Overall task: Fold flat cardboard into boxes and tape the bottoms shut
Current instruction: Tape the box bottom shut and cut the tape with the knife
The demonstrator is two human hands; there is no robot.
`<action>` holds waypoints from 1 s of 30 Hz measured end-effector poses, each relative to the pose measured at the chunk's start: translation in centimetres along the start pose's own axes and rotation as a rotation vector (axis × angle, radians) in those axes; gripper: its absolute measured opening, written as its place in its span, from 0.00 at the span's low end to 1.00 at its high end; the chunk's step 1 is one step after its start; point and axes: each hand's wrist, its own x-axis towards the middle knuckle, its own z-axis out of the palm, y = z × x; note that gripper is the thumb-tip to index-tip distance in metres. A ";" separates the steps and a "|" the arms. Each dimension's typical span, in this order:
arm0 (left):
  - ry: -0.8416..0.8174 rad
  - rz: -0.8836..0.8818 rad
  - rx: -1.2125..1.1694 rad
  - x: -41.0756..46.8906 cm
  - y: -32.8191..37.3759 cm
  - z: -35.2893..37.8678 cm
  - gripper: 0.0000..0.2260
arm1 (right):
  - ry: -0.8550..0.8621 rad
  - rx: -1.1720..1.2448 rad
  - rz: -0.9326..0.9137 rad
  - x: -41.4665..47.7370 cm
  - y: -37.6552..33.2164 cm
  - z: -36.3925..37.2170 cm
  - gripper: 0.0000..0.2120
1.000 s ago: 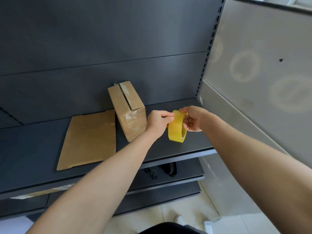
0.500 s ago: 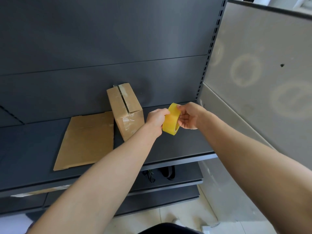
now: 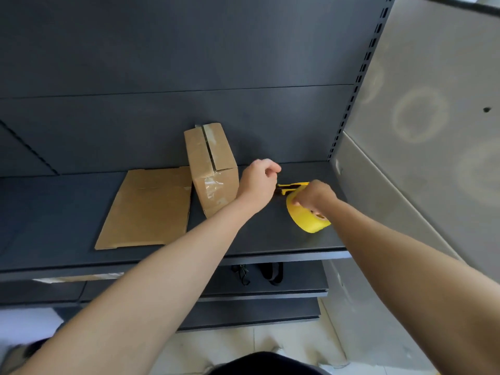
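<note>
A yellow tape roll (image 3: 307,219) rests tilted on the dark shelf (image 3: 270,240), and my right hand (image 3: 313,196) grips its top edge. My left hand (image 3: 258,182) hovers just left of it with fingers curled; nothing shows between them. A yellow and black utility knife (image 3: 290,187) lies on the shelf between the two hands, its left end under my left hand. A folded cardboard box (image 3: 213,169) with clear tape on its seam stands on end beside my left wrist. A flat cardboard sheet (image 3: 148,209) lies to the left of the box.
The shelf's back panel (image 3: 189,77) rises right behind the box. A grey side wall (image 3: 422,131) closes off the right. Black straps (image 3: 270,273) hang on the lower shelf, and a strip of tape (image 3: 78,277) is stuck under the front edge at left.
The roll has gone down and to the right, onto the shelf, in my right hand. My left hand has let go of it and moved away to the left. The knife has come into view.
</note>
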 end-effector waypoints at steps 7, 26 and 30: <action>0.312 -0.018 0.110 1.5 -2.5 -8.8 0.14 | -0.009 -0.410 -0.144 -0.1 0.2 3.4 0.10; -0.080 -0.045 0.277 3.1 -8.2 -11.6 0.15 | 0.143 0.032 -0.525 2.5 -14.8 0.6 0.12; -0.154 -0.033 0.271 2.4 -8.9 -13.9 0.14 | 0.027 0.054 -0.545 3.2 -17.0 0.7 0.24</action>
